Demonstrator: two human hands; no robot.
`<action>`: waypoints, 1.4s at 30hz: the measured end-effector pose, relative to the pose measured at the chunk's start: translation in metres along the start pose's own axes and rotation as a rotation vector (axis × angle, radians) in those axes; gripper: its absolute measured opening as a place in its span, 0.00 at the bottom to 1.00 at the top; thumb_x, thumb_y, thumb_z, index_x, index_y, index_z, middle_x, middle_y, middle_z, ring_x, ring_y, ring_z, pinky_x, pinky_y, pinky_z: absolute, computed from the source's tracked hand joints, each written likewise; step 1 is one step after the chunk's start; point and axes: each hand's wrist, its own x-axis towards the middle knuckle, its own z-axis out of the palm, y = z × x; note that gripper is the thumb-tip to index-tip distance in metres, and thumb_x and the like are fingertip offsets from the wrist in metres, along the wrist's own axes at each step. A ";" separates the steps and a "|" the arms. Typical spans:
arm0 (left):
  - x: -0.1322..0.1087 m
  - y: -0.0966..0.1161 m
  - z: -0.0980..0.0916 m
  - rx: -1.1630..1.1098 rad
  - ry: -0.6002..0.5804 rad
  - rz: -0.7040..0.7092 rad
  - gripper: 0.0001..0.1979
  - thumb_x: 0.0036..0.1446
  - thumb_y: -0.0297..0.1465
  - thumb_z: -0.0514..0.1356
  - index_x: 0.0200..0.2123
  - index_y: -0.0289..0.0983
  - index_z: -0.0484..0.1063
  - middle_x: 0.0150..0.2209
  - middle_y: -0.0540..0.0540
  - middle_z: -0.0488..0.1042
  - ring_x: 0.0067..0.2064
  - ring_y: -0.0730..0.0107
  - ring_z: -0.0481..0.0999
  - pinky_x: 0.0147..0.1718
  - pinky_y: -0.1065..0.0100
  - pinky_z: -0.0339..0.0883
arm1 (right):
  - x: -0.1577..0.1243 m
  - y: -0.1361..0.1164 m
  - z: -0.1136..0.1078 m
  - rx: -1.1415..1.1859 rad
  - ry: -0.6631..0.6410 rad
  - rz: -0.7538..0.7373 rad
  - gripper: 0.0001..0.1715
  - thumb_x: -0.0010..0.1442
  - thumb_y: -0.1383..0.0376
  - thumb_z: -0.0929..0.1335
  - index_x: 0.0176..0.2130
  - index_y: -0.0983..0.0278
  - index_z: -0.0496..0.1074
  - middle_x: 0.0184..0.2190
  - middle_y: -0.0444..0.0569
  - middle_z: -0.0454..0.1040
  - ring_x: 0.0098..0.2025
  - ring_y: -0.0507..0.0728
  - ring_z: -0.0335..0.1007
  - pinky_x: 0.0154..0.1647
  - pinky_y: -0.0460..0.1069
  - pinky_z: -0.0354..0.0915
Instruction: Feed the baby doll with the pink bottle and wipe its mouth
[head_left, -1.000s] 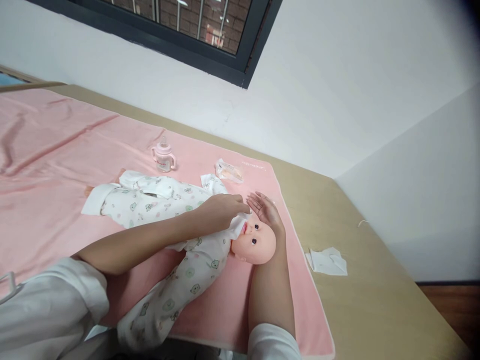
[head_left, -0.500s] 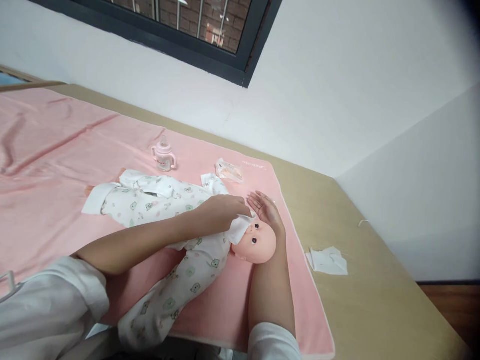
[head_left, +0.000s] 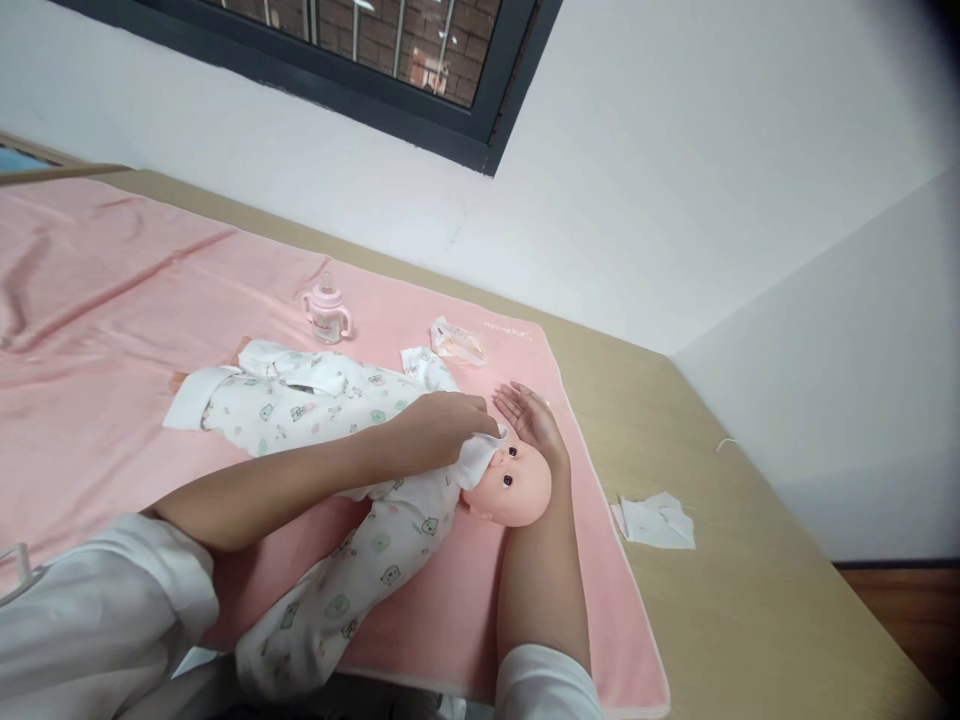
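A baby doll [head_left: 514, 485] lies on its back on a pink blanket [head_left: 435, 620], its head toward the right. It wears a white outfit with animal prints [head_left: 405, 520]. My left hand [head_left: 442, 425] is closed on a white cloth [head_left: 478, 458] held at the doll's mouth and chin. My right hand [head_left: 529, 415] lies palm up beyond the head, fingers stretched out and holding nothing. The doll's head rests against my right forearm. My left forearm crosses over the doll's body and hides part of its chest.
A pink two-handled baby bottle [head_left: 327, 310] stands behind the doll's legs. Near its far sleeve lies a clear plastic packet [head_left: 457, 342]. White tissue [head_left: 655, 521] lies on the wooden tabletop [head_left: 750, 600] at right. A wall and a dark window frame [head_left: 480, 140] rise behind.
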 end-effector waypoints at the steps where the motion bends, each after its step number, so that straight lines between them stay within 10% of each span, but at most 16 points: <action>1: 0.000 0.000 -0.001 0.014 0.010 0.001 0.19 0.52 0.17 0.49 0.38 0.39 0.75 0.37 0.48 0.73 0.37 0.67 0.72 0.32 0.68 0.62 | 0.001 0.002 -0.001 0.011 0.002 0.005 0.17 0.50 0.50 0.70 0.37 0.57 0.69 0.39 0.49 0.78 0.47 0.60 0.74 0.53 0.59 0.69; 29: -0.003 0.007 -0.009 -0.020 -0.103 -0.037 0.26 0.42 0.11 0.50 0.36 0.41 0.78 0.36 0.52 0.75 0.37 0.72 0.73 0.34 0.72 0.61 | 0.007 0.008 -0.003 0.241 0.061 0.090 0.11 0.54 0.61 0.72 0.38 0.60 0.71 0.39 0.49 0.79 0.45 0.57 0.76 0.57 0.56 0.68; 42: -0.001 -0.009 0.003 0.122 0.032 0.003 0.24 0.45 0.13 0.51 0.37 0.42 0.78 0.37 0.51 0.75 0.37 0.68 0.73 0.32 0.68 0.60 | 0.009 0.010 -0.005 0.260 0.061 0.093 0.10 0.53 0.61 0.72 0.37 0.60 0.72 0.37 0.48 0.79 0.43 0.56 0.77 0.56 0.56 0.69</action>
